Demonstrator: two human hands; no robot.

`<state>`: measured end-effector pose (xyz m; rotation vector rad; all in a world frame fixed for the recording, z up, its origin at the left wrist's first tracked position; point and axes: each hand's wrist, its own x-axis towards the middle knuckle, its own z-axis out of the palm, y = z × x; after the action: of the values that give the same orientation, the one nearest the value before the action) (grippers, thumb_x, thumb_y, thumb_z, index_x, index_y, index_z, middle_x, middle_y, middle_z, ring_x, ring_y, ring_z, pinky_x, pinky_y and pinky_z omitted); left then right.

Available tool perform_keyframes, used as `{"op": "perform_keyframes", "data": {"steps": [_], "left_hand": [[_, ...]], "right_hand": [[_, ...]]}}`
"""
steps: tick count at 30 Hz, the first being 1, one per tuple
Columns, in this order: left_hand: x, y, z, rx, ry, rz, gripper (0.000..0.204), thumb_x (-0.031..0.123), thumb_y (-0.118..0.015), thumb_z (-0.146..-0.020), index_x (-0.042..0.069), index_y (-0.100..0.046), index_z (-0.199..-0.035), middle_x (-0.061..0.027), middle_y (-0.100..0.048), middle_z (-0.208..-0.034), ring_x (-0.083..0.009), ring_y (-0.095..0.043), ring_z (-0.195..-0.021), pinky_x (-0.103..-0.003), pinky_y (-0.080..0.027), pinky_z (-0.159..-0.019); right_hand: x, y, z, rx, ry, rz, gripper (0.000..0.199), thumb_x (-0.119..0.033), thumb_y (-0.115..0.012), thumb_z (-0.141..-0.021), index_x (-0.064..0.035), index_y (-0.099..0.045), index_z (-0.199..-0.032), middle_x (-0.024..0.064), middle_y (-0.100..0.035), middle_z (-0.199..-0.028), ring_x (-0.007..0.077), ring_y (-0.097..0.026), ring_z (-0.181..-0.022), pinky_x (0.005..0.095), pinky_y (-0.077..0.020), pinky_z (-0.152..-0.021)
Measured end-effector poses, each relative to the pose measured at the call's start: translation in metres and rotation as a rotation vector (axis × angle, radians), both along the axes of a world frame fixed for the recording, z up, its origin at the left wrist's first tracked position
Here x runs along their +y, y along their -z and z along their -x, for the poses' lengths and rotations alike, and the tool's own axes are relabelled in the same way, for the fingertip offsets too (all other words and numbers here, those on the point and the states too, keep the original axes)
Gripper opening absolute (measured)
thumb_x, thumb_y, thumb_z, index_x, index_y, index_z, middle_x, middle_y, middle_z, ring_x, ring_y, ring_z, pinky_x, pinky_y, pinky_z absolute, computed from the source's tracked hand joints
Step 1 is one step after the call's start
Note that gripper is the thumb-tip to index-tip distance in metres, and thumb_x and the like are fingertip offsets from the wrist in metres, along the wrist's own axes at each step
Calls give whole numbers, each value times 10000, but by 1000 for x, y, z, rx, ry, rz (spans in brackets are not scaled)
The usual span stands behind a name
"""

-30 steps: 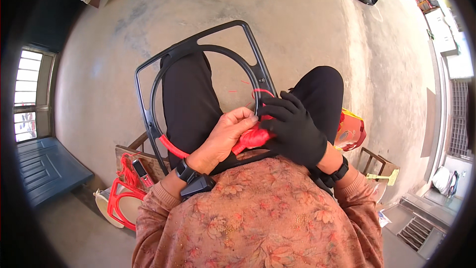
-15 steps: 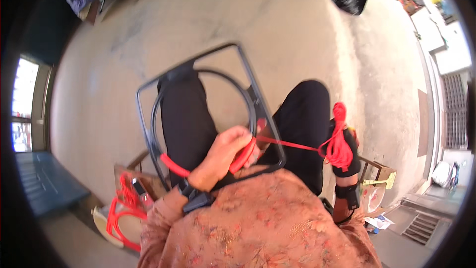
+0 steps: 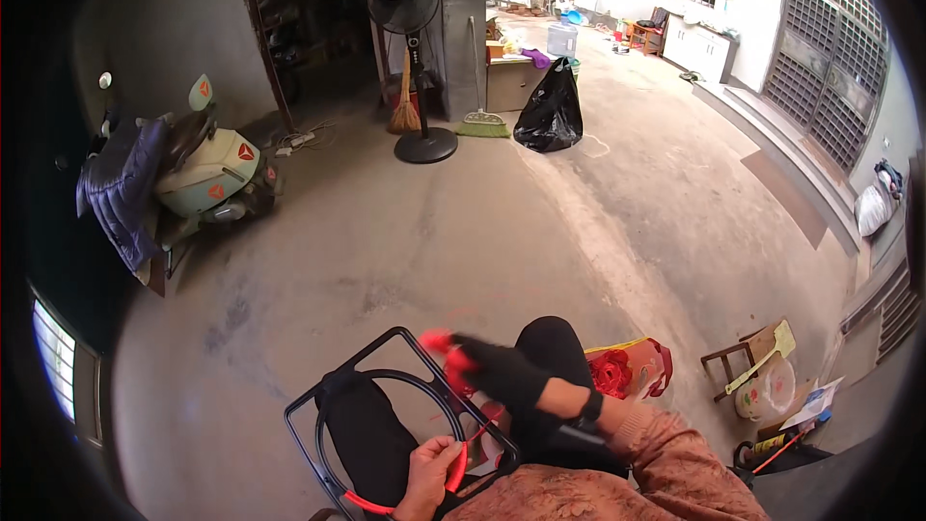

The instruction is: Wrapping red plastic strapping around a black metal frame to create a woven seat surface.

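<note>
A black metal frame [image 3: 398, 332], rectangular with a round ring inside, rests over my thighs. Red cord wrapping [image 3: 458, 471] covers the near part of the ring. My bare left hand [image 3: 430, 479] pinches the ring there between thumb and fingers, where the wrapping ends. My right hand [image 3: 502, 372], in a black glove, is blurred by motion above the frame's right side. It grips a bundle of red cord [image 3: 449, 359], also blurred. A strand appears to lead from the ring up toward this bundle.
A bag of red cord [image 3: 617, 374] lies right of my knee. Farther right are a small wooden stool [image 3: 730, 367] and a yellow fly swatter [image 3: 767, 362]. A standing fan [image 3: 424, 146], a black plastic bag [image 3: 552, 111] and a scooter [image 3: 207, 174] stand ahead.
The view has tilted up toward the room. My right hand has carried the cord bundle from beside my right knee to above the frame. My left hand still pinches the ring.
</note>
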<state>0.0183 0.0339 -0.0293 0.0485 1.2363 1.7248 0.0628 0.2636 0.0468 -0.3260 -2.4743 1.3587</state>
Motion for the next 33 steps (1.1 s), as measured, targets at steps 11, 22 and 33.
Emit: {"op": "perform_keyframes", "data": {"steps": [11,22,33], "left_hand": [[8,0,-10,367,-30,-14,93,14,-650,-855,13,-605,-936,-26,-616,-945,-95,-577,-791,-233,-472,-748],[11,-14,0,-155,19,-107,82,98,-529,-941,25,-557,-917,-82,-644,-796,-153,-644,-712,-273,-547,-659],[1,-14,10,77,277,32,171,158,-489,-963,13,-555,-902,-101,-636,-750,-157,-600,-562,-268,-512,-510]], "right_hand": [[-51,9,33,98,-682,-853,343,-168,-618,-705,-59,-614,-1031,136,-584,-1153,322,-463,-1222,477,-315,-1062],[-43,12,-45,277,-530,-564,213,-207,-661,-773,-72,-578,-915,115,-544,-851,301,-535,-822,392,-439,-839],[5,34,-126,76,367,910,254,-208,-575,-884,-55,-549,-1085,101,-583,-1004,248,-572,-928,342,-463,-839]]}}
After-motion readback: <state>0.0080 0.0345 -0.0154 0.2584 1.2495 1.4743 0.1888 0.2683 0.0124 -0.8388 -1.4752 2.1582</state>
